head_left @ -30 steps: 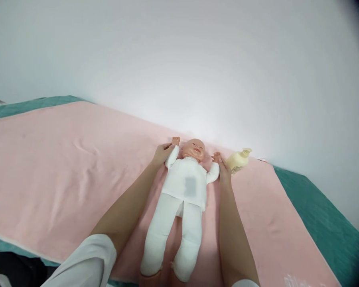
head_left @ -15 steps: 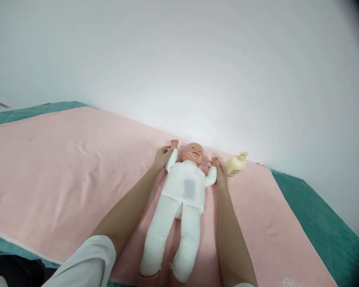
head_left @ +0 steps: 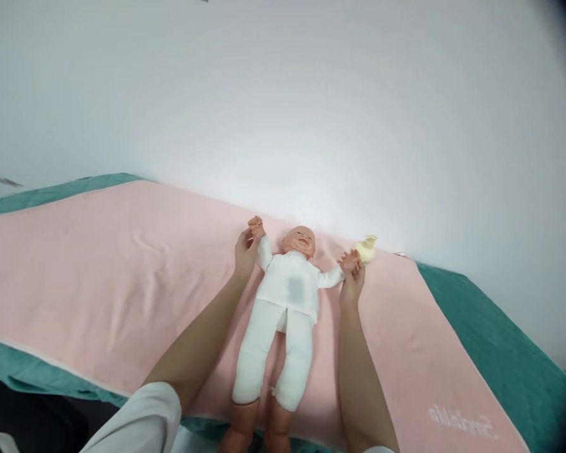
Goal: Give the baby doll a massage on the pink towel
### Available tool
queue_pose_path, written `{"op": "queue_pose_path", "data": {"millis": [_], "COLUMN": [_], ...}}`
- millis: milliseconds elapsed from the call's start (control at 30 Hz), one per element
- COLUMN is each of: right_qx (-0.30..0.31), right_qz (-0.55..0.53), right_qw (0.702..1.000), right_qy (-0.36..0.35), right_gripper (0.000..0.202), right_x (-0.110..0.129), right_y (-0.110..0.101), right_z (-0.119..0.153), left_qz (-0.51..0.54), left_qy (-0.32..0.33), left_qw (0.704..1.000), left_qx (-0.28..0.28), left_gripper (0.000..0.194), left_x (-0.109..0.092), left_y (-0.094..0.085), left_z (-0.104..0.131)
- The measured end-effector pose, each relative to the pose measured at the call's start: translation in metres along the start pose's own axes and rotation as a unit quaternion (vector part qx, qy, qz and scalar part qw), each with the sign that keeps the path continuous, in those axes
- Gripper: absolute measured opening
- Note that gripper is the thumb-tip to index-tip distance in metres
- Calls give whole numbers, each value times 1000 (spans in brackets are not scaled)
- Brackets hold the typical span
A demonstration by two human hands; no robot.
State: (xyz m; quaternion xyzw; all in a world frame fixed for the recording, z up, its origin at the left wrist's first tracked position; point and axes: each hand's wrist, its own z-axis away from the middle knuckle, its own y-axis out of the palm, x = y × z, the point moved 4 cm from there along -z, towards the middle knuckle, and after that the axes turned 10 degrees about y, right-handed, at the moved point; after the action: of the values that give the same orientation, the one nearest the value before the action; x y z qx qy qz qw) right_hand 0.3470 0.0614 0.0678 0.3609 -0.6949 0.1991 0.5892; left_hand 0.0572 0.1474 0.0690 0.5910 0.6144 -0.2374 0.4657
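Observation:
A baby doll (head_left: 287, 286) in white clothing lies on its back on a pink blanket (head_left: 122, 270), head toward the wall. My left hand (head_left: 246, 251) is closed around the doll's wrist on the left side, with the doll's small hand showing above my fingers. On the other side, my right hand (head_left: 353, 283) grips the doll's other hand and wrist. Both doll arms are stretched outward from its body. Just behind my right hand stands a pale yellow pump bottle (head_left: 366, 249), its lower part partly hidden.
Under the blanket, a green quilted cover (head_left: 490, 327) shows along the right, left and front edges. A white wall (head_left: 283, 113) rises right behind the blanket. Something dark (head_left: 28, 418) sits below the front left edge.
Both doll arms have been drawn outward and lie wider apart, with my hands moving along. The doll's feet now show more fully, and the bottle is more hidden behind my right hand.

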Motion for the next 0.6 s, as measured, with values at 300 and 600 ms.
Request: {"op": "queue_pose_path", "data": {"millis": [300, 600], "right_qx": [-10, 12], "right_qz": [-54, 43], "right_qw": [998, 998], "right_qy": [13, 43], "right_gripper": [78, 77], "right_x": [-16, -24], "right_y": [-49, -69], "right_z": [59, 118], "left_qz": [-96, -241], "left_qy": [23, -3], "left_qw": [995, 971], "left_qx": [-32, -1], "left_gripper": [30, 39], "left_x": [-31, -45], "left_y": [-46, -77], "left_z": [48, 92]}}
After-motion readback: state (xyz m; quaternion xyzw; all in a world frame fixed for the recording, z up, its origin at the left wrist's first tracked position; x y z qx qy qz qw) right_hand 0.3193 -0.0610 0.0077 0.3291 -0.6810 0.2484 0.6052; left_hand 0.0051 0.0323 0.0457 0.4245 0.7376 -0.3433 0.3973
